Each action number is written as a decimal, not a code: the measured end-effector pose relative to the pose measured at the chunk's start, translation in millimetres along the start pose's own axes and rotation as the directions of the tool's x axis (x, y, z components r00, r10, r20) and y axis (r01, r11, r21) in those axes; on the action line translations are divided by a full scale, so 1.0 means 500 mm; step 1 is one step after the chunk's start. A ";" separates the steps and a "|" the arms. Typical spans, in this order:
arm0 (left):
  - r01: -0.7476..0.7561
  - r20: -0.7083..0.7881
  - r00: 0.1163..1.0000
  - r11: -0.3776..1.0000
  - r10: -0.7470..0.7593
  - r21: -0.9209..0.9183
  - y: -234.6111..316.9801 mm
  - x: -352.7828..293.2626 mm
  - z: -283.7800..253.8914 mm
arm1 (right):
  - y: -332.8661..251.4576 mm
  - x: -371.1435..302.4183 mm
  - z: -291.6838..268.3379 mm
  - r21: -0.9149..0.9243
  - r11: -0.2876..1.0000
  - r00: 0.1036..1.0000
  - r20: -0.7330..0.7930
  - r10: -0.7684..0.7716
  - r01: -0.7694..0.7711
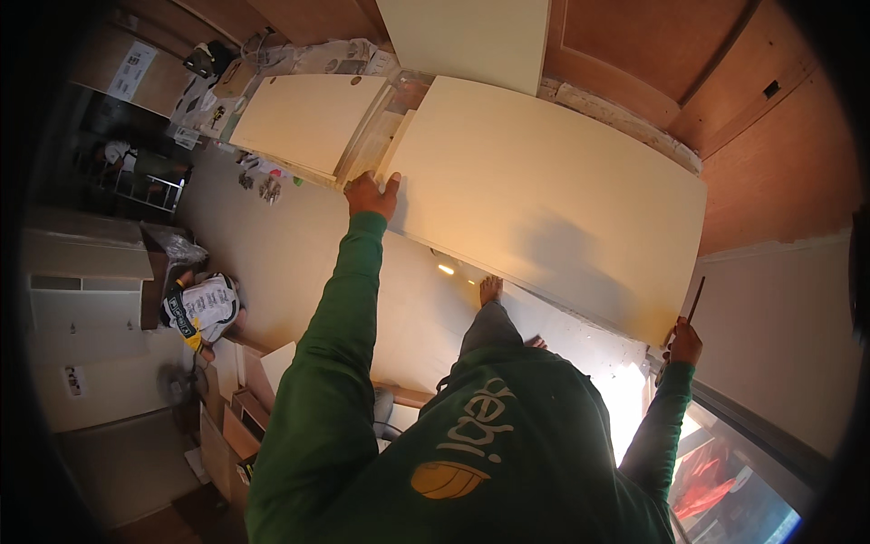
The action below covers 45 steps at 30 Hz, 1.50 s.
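A large cream panel (544, 190) lies flat in front of me like a worktop, with shadows across its right half. My left hand (370, 196) grips its near left corner, thumb on top and fingers curled at the edge. Beside the near right corner of the panel, my right hand (684, 343) is closed round a thin dark pencil-like stick (697, 299) that points up and away. Part of that grip is hidden. A second, smaller cream panel (313, 118) with two round holes lies to the left, across a gap.
Another cream board (471, 41) stands upright behind. Brown wooden panels (634, 45) line the back wall. A person in a white shirt (204, 306) is low down at the left, near a fan (174, 384) and open wooden boxes (240, 422). My bare foot (490, 289) is below the panel's edge.
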<state>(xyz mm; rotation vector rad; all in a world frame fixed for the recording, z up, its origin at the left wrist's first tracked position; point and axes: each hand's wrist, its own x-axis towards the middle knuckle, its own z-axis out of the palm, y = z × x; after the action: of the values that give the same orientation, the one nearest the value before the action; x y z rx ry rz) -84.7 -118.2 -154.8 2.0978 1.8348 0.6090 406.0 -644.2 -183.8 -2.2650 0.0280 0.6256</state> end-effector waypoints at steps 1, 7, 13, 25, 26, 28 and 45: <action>-0.033 0.027 0.999 0.999 0.033 -0.007 -0.013 0.018 0.016 | -0.002 0.002 0.011 -0.099 0.992 0.994 -0.063 -0.089 0.083; 0.123 0.112 0.981 0.959 -0.156 0.257 0.121 0.020 0.071 | -0.105 -0.039 0.047 -0.459 0.887 0.962 -0.217 -0.165 0.048; 0.141 0.148 0.975 0.978 -0.164 0.155 0.131 -0.038 0.033 | -0.091 -0.019 0.024 -0.612 0.791 0.960 -0.224 -0.169 -0.003; -0.367 0.231 0.908 0.929 0.349 0.040 0.203 -0.305 -0.066 | 0.215 0.237 -0.102 -0.196 0.961 0.972 0.166 -0.166 0.197; -0.474 0.330 0.825 0.880 0.459 -0.038 0.226 -0.355 -0.058 | 0.193 0.226 -0.106 -0.201 0.970 0.975 0.201 -0.097 0.138; -0.645 0.485 0.594 0.740 0.642 -0.189 0.297 -0.411 -0.039 | 0.153 0.180 -0.111 -0.174 0.982 0.964 0.266 -0.022 0.071; -0.923 0.205 0.313 0.348 0.928 -0.166 0.502 -0.549 -0.090 | -0.284 -0.245 -0.325 0.061 0.951 0.890 0.337 -0.306 0.304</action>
<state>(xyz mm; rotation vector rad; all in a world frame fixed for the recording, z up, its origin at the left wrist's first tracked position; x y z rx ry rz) 82.8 -429.2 -30.0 2.9189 0.2356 0.4839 397.5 -677.5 62.0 -2.0628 -0.4896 0.8353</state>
